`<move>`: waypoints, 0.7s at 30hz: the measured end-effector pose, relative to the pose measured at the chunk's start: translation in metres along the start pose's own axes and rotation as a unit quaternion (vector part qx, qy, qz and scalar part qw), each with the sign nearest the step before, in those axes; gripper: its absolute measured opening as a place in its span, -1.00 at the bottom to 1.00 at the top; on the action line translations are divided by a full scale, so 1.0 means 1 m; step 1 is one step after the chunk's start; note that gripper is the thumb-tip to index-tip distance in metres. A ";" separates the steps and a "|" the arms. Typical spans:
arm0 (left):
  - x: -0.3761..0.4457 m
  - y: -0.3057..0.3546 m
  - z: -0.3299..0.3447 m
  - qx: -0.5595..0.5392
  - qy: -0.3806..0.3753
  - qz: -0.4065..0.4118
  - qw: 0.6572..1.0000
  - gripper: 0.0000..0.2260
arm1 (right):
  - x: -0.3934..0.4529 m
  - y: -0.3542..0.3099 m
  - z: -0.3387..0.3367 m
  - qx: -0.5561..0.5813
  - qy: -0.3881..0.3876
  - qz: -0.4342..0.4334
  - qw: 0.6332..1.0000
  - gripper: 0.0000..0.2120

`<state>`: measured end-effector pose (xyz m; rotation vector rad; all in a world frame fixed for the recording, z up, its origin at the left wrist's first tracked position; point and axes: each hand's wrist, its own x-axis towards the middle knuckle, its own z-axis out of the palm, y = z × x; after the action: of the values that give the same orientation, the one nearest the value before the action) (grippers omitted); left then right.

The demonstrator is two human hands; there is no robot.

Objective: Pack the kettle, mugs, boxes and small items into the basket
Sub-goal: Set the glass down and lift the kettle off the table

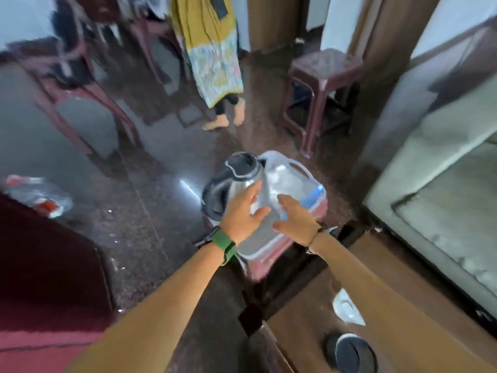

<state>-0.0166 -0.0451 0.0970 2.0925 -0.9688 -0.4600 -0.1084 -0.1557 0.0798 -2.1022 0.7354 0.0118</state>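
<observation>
A steel kettle (243, 181) with a black handle and open top hangs tilted over the left end of a pink and white plastic basket (269, 249) on the floor. My left hand (243, 214), with a green watch strap on the wrist, grips the kettle's body. My right hand (295, 220) rests on the basket's near rim with its fingers curled over the edge. A blue and white item (314, 196) lies inside the basket at its right side. The view is blurred.
A brown table (403, 319) at lower right carries the kettle's round black base (351, 352) and a white object (345, 309). A person (215, 63) stands barefoot ahead. A maroon stool (317, 95), chairs (80, 84), a sofa (443, 211) and a plastic bag (40, 195) surround the floor.
</observation>
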 end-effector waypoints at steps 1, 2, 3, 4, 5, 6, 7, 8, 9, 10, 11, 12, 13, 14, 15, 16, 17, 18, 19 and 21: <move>0.000 -0.001 -0.021 0.004 0.020 -0.005 1.000 -0.48 | 0.008 -0.019 0.007 0.021 -0.005 -0.010 1.000 -0.36; 0.000 -0.005 -0.040 0.002 0.037 -0.009 0.999 -0.50 | 0.015 -0.036 0.015 0.044 -0.011 -0.013 0.999 -0.38; 0.000 -0.010 -0.056 0.000 0.052 -0.016 0.998 -0.52 | 0.021 -0.050 0.024 0.066 -0.017 -0.012 0.998 -0.41; 0.002 -0.017 -0.070 0.007 0.063 -0.030 0.998 -0.52 | 0.027 -0.062 0.034 0.079 -0.022 -0.012 0.997 -0.48; 0.004 -0.025 -0.081 0.025 0.065 -0.048 0.996 -0.50 | 0.033 -0.071 0.046 0.082 -0.027 -0.012 0.996 -0.59; 0.007 -0.033 -0.088 0.044 0.057 -0.070 0.995 -0.48 | 0.038 -0.078 0.058 0.080 -0.028 -0.011 0.996 -0.70; 0.011 -0.042 -0.092 0.057 0.044 -0.092 0.993 -0.45 | 0.043 -0.082 0.073 0.083 -0.030 -0.006 0.996 -0.75; 0.015 -0.051 -0.093 0.063 0.027 -0.112 0.991 -0.44 | 0.048 -0.084 0.089 0.095 -0.031 -0.001 0.995 -0.78; 0.020 -0.060 -0.092 0.066 0.006 -0.127 0.990 -0.44 | 0.052 -0.083 0.105 0.115 -0.025 0.008 0.993 -0.79; 0.024 -0.068 -0.089 0.067 -0.017 -0.135 0.988 -0.46 | 0.055 -0.082 0.122 0.138 -0.010 0.021 0.990 -0.75; 0.029 -0.076 -0.085 0.070 -0.039 -0.136 0.987 -0.49 | 0.057 -0.080 0.136 0.157 0.015 0.035 0.987 -0.72; 0.033 -0.083 -0.082 0.071 -0.055 -0.135 0.987 -0.50 | 0.059 -0.080 0.148 0.169 0.045 0.046 0.983 -0.70; 0.039 -0.090 -0.079 0.069 -0.063 -0.136 0.986 -0.51 | 0.062 -0.079 0.158 0.177 0.073 0.058 0.980 -0.68; 0.044 -0.095 -0.076 0.066 -0.065 -0.138 0.986 -0.54 | 0.065 -0.077 0.167 0.184 0.096 0.073 0.976 -0.64; 0.050 -0.100 -0.075 0.064 -0.063 -0.137 0.986 -0.59 | 0.070 -0.076 0.174 0.193 0.111 0.090 0.971 -0.60; 0.057 -0.103 -0.073 0.066 -0.062 -0.134 0.987 -0.65 | 0.075 -0.075 0.179 0.206 0.122 0.100 0.966 -0.58; 0.064 -0.105 -0.072 0.071 -0.065 -0.129 0.987 -0.69 | 0.081 -0.075 0.183 0.219 0.129 0.108 0.961 -0.57; 0.072 -0.106 -0.070 0.075 -0.071 -0.124 0.987 -0.70 | 0.087 -0.075 0.187 0.229 0.136 0.113 0.957 -0.57; 0.079 -0.107 -0.069 0.074 -0.077 -0.124 0.986 -0.71 | 0.094 -0.077 0.190 0.232 0.142 0.120 0.955 -0.60; 0.091 -0.106 -0.067 0.051 -0.087 -0.154 0.983 -0.74 | 0.108 -0.078 0.195 0.214 0.154 0.129 0.956 -0.69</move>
<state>0.1332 -0.0379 0.0580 2.3373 -0.7788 -0.7763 0.0694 -0.0291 -0.0104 -1.6005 1.0885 -0.3123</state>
